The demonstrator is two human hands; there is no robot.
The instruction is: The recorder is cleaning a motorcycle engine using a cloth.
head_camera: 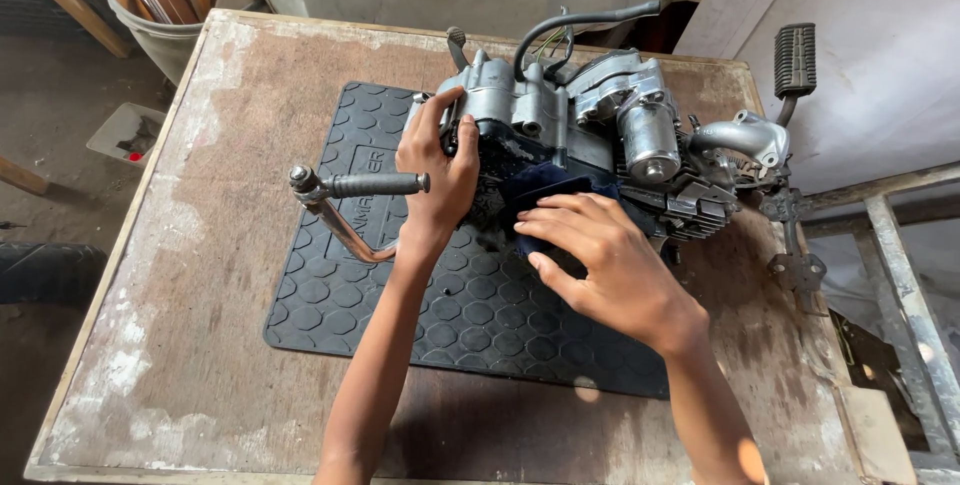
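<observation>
Engine block held and wiped on the desk mat.

My left hand [437, 170] has its fingers clenched on the engine's [590, 135] near-left casing. My right hand [600, 265], fingers flat and released, presses a dark cloth [545, 190] at its 11 o'clock. The engine's long axis runs 9 to 3 o'clock on the rubber mat [400, 315]; the kick lever [355, 195] sits at 9 o'clock.

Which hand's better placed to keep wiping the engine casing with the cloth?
Right hand: it lies flat on the dark blue cloth against the engine. Left hand grips the engine's end, apparently steadying it.
</observation>
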